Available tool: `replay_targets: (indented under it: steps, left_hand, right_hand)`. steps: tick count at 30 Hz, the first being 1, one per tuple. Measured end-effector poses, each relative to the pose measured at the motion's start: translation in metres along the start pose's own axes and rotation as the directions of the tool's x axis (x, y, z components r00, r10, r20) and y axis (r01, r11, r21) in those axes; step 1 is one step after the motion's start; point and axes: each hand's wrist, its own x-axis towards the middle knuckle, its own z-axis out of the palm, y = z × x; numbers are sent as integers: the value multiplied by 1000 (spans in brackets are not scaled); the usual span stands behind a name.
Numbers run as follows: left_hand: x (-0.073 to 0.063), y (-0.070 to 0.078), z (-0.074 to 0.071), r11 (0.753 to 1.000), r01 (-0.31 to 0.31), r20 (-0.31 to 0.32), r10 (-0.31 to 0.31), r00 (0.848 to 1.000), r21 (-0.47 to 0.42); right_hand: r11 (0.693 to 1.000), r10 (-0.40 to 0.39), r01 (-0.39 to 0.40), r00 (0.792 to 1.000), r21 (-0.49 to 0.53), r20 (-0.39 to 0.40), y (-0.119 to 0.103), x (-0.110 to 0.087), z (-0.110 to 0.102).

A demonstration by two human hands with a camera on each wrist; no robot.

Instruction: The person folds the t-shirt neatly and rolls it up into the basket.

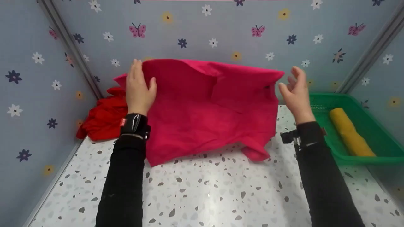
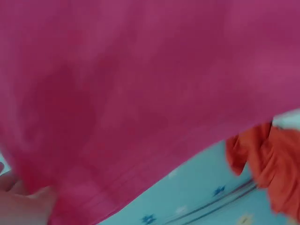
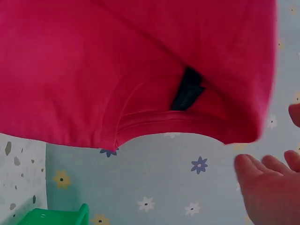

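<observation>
A pink-red T-shirt (image 1: 205, 104) is spread in the air between both hands, its lower edge close over the tabletop. My left hand (image 1: 139, 88) lies along its left side, fingers straight and thumb apart, overlapping the cloth. In the left wrist view, the thumb side of the left hand (image 2: 28, 201) overlaps a hemmed corner of the shirt (image 2: 140, 93). Beyond the shirt's right end, my right hand (image 1: 296, 94) has loosely bent fingers with nothing between them. The right wrist view shows the neckline (image 3: 117, 103) with a dark label (image 3: 188, 89), apart from those fingers.
A crumpled red cloth (image 1: 107, 116) lies at the back left against the wall. On the right stands a green basket (image 1: 386, 138) with a rolled yellow cloth (image 1: 352, 132) inside. Flowered panels (image 1: 202, 28) enclose the speckled tabletop (image 1: 202, 192) at the back and sides.
</observation>
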Motion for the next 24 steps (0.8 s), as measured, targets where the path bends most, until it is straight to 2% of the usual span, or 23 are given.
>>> replay_targets:
  steps: [1, 3, 6, 9, 11, 14, 20, 22, 24]
  left_hand:
    - [-2, -2, 5, 1000, 4, 48, -5, 999, 12]
    - [-14, -8, 16, 999, 5, 135, -12, 991, 52]
    - [-41, -24, 32, 994, -14, 227, -10, 974, 105]
    - [-65, -41, 46, 992, 10, 320, -52, 946, 129]
    - [-77, -49, 51, 989, 38, 380, -90, 920, 142]
    - [-90, -56, 55, 984, 62, 467, -134, 874, 167]
    - [-101, -63, 58, 977, 35, 621, -162, 767, 211]
    - [-103, -64, 58, 977, 18, 653, -156, 741, 213]
    - [-106, -67, 57, 977, 10, 673, -154, 723, 213]
  right_hand:
    - [1000, 0, 1, 998, -18, 62, 2, 1, 5]
    - [994, 11, 9, 982, -105, 186, 10, -4, 15]
    - [968, 46, 41, 940, -248, 337, 31, -18, 27]
    - [938, 91, 66, 899, -339, 428, 52, -33, 35]
    - [925, 103, 86, 881, -371, 462, 63, -40, 40]
    - [915, 124, 92, 863, -393, 490, 75, -48, 46]
    - [892, 199, 84, 810, -444, 552, 85, -60, 57]
    - [883, 228, 83, 785, -462, 576, 89, -64, 62]
    - [879, 238, 89, 769, -469, 593, 91, -67, 66]
